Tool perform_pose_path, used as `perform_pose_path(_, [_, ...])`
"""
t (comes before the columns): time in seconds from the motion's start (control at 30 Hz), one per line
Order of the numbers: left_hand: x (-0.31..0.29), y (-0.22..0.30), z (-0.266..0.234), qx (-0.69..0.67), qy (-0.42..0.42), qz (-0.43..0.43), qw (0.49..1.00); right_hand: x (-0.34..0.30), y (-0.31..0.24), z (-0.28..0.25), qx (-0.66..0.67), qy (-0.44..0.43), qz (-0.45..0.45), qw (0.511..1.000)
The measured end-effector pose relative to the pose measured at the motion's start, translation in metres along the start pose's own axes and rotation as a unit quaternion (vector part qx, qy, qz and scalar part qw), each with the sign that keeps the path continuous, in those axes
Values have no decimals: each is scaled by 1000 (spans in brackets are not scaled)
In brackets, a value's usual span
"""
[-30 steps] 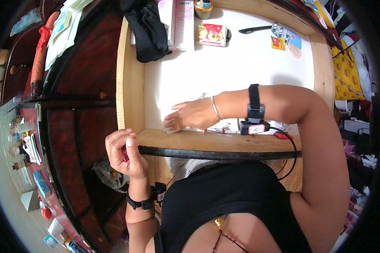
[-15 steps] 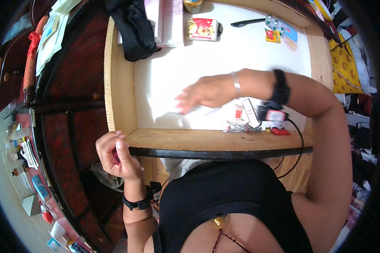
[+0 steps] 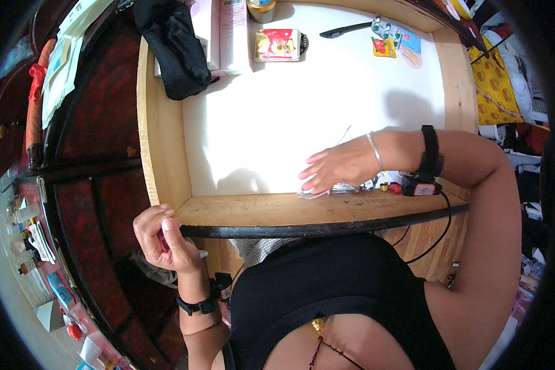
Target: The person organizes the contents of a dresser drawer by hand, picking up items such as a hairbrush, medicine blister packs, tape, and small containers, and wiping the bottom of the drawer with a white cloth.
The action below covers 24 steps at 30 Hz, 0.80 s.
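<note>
An open wooden drawer (image 3: 253, 209) with a white bottom lies in front of me. My right hand (image 3: 346, 165) rests palm down inside it near the front wall, fingers stretched out. Beneath its fingertips is a clear plastic piece (image 3: 312, 195), and beside it several thin metal items (image 3: 346, 189) lie partly covered by the hand. At the drawer's front left corner, my left hand (image 3: 166, 239) is closed, touching or very near the wood. A bit of dark pink shows between its curled fingers; what it is stays hidden.
Along the back stand a black cloth item (image 3: 172, 55), pink-white boxes (image 3: 234, 37), a jar (image 3: 262, 10), and a red-gold packet (image 3: 277, 45). A black pen-like item (image 3: 345, 29), a blister pack (image 3: 385, 28) and a small yellow packet (image 3: 383, 47) lie at the back right.
My right hand has moved from the drawer's middle to the right and nearer, onto the small items by the front wall. My left hand keeps its closed pose. The view has shifted slightly.
</note>
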<state>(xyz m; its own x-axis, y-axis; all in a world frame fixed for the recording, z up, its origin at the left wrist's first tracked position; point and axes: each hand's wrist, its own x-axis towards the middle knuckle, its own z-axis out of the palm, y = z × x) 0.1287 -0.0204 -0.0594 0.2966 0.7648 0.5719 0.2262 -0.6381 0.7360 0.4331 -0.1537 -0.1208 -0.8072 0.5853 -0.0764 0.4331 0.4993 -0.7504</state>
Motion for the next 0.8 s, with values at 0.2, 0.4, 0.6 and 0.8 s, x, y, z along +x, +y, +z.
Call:
perform_pose_path(0.2, [-1, 1, -1, -16, 2, -33, 999, -5, -8, -20, 203, 64, 177, 961])
perform_pose_path(0.4, [7, 7, -4, -46, -37, -112, 992, -17, -30, -53, -27, 258, 172, 950])
perform_pose_path(0.6, [35, 48, 17, 24, -239, -37, 970, -70, -53, -10, -168, 137, 260, 941])
perform_pose_path(0.8, [58, 83, 93, 2, -624, 268, 734, -72, -65, -39, -52, 2, 352, 934])
